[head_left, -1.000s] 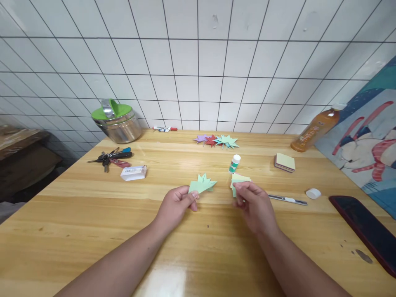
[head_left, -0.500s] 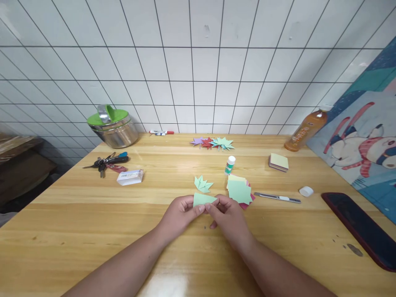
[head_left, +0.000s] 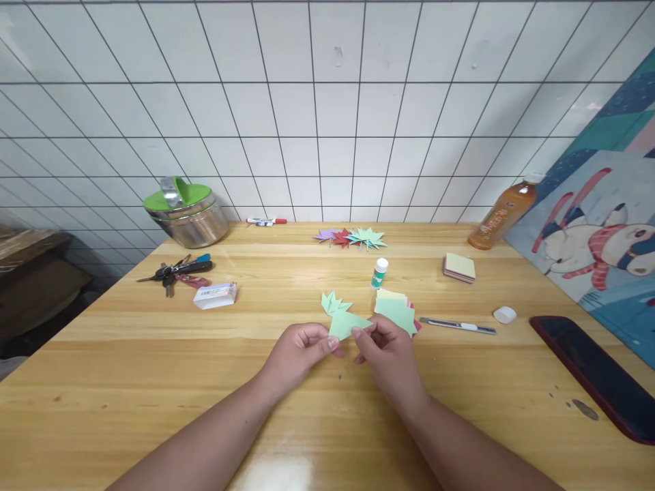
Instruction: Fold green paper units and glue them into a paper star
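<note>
Between my hands is a pale green sheet of paper, folded to a triangle whose tip points right. My left hand pinches its lower left corner between thumb and fingers. On the right side, my right hand grips the paper near the pointed end, thumb on top. Just behind it lies a folded green paper piece with several points, partly overlapped by the held paper. Beside my right hand rests a stack of coloured paper squares, green uppermost. A glue stick stands upright behind that stack.
Folded paper leaves lie near the tiled wall. To the right are a utility knife, a white cap, a paper pad, a bottle and a phone. Leftward are keys, a small box and a metal pot.
The green paper has turned and lifted slightly, now showing a triangle with its tip to the right. My right hand has shifted a little right, farther from my left.
</note>
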The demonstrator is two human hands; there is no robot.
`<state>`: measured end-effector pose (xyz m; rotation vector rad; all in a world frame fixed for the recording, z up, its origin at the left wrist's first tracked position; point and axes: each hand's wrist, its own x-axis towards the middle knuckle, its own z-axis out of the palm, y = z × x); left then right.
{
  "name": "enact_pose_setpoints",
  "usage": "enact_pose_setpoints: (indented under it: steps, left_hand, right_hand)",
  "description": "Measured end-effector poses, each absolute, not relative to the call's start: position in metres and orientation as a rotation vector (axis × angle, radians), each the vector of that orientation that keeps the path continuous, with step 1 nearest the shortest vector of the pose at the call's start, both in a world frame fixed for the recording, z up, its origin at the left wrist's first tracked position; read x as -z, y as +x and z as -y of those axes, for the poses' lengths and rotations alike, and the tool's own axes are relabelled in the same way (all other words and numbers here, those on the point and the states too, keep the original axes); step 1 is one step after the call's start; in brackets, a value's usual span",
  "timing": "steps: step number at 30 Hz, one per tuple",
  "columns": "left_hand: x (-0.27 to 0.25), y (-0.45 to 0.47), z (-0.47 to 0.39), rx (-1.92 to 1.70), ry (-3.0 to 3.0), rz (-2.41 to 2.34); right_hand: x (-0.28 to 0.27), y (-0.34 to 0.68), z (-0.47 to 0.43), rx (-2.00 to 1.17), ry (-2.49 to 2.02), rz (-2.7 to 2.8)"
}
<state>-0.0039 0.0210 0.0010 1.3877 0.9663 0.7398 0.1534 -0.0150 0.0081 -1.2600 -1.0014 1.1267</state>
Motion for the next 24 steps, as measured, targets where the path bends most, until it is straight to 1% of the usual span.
enact_pose_setpoints:
  steps: [10,19,24]
  left_hand:
    - [-0.0023,-0.0041,-0.0204,-0.725,1.409,-1.074]
    - [0.0065,-0.0066,-0.0234,-0.713,1.272,-0.993]
    - [0.0053,-0.0060,-0.0232,-0.711,1.305,-1.023]
  right_hand:
    - [-0.0067,0.1539,0.0157,-1.104,-1.254,1.002]
    - [-0.0075,0.1547,0.0127,-1.129,-1.268,0.937]
    - [-0.0088,0.1541,0.0128,-1.125,-1.285,0.930]
